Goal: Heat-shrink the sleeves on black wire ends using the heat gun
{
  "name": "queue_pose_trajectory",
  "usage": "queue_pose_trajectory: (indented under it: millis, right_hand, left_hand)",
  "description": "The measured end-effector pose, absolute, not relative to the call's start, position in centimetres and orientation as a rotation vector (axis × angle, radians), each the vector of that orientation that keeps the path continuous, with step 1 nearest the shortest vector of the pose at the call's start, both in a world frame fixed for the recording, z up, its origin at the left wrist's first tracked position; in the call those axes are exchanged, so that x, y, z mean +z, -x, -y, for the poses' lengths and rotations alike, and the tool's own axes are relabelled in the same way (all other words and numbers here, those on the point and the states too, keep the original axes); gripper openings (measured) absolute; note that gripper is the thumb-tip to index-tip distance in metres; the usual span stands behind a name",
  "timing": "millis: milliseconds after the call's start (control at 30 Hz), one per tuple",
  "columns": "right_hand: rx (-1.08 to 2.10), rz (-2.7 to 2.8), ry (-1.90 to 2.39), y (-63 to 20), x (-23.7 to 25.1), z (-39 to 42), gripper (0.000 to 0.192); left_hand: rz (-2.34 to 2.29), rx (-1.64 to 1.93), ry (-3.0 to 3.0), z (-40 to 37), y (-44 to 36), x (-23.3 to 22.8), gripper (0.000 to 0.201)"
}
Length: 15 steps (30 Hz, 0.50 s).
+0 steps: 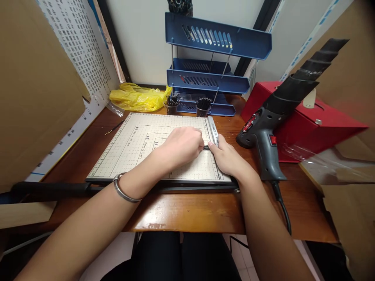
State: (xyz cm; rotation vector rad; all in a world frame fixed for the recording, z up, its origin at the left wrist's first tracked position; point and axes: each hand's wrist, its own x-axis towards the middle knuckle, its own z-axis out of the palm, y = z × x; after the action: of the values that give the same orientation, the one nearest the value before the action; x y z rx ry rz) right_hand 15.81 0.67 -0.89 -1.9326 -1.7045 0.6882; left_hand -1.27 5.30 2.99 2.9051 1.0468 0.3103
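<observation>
A cream paper trimmer board (140,134) with printed size lines lies on the wooden desk. Over its right half, my left hand (186,142) is closed on a small bundle of thin black wires (206,148), a short stretch of which shows between my hands. My right hand (227,156) rests at the board's right edge, across the metal rail (213,128). Its thumb presses at the right end of the wires; its other fingers are mostly hidden. Two small clear cups hold more thin black pieces, one cup (171,109) left and another cup (202,112) right, behind the board.
A black heat gun (263,128) stands at right, beside a red box (328,125). Blue tiered trays (208,84) and a yellow plastic bag (137,97) are at the back. The trimmer's black handle (49,188) extends left along the front. A thin dark piece (115,127) lies left of the board.
</observation>
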Motion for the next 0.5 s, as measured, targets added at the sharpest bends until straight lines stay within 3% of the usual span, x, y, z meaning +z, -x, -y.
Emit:
queue_pose_trajectory:
  millis: [500]
  right_hand:
    - [0.697, 1.676, 1.935, -15.57, -0.75, -0.61, 0.05]
  left_hand:
    - [-0.977, 0.358, -2.873, -5.43, 0.98, 2.54, 0.033]
